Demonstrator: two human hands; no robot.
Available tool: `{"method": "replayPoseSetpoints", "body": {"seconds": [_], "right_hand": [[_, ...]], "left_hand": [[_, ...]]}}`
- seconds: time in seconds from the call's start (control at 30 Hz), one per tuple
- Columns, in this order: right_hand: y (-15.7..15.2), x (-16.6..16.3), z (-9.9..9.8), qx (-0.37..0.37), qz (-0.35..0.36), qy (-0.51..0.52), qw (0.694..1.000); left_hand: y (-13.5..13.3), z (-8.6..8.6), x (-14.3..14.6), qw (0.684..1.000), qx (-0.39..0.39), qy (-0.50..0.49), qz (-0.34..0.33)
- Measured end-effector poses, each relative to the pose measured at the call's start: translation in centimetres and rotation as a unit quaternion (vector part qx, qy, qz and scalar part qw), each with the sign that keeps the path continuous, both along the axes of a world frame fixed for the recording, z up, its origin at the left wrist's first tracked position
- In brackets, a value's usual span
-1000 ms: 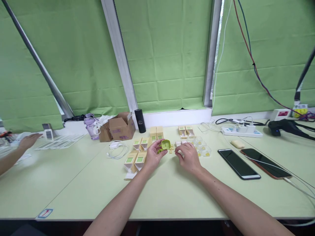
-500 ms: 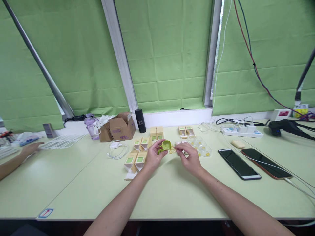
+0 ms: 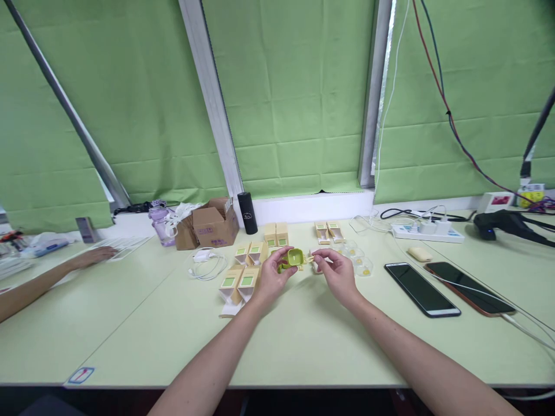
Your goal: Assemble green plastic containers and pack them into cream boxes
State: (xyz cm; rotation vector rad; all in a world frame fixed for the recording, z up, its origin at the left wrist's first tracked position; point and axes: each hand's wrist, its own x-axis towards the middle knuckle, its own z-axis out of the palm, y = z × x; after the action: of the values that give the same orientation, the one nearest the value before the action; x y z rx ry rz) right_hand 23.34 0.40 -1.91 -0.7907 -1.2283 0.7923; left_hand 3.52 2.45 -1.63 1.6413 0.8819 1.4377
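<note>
My left hand (image 3: 269, 278) is closed round a small green open case (image 3: 294, 257), held just above the table with its opening facing me. My right hand (image 3: 337, 273) pinches a tiny pale piece right beside the case's right edge; what it is I cannot make out. Small tan boxes with green labels (image 3: 237, 283) lie just left of my left hand, and more of them (image 3: 276, 233) stand behind the case. Clear plastic trays with yellow bits (image 3: 362, 266) sit to the right of my right hand.
Two phones (image 3: 421, 288) lie at the right with a white cable across one. A power strip (image 3: 427, 232), brown cartons (image 3: 210, 226), a black cylinder (image 3: 247, 212) and a purple bottle (image 3: 158, 224) line the back. Another person's hand (image 3: 93, 255) rests on white sheets at far left.
My right hand lifted off the table and came left to the green case with a small piece in a pinch. The other person's hand moved right onto the white sheets.
</note>
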Motion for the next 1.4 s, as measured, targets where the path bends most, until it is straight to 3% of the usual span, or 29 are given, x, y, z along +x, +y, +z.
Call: {"method": "replayPoseSetpoints", "body": {"seconds": [0.47,0.73,1.4], "right_hand": [[0.8,0.4,0.6,-0.109,0.035,0.136,0.984],[1.1,0.9,0.4,-0.17,0.06,0.212,0.96],[0.8,0.4,0.6,-0.115,0.05,0.185,0.975]], "left_hand": [[-0.5,0.5,0.2,1.0,-0.013,0.009,0.004],[-0.7,0.6,0.3,0.999,-0.017,0.027,0.014],[-0.6,0.5,0.2,0.999,-0.021,0.033,0.016]]}}
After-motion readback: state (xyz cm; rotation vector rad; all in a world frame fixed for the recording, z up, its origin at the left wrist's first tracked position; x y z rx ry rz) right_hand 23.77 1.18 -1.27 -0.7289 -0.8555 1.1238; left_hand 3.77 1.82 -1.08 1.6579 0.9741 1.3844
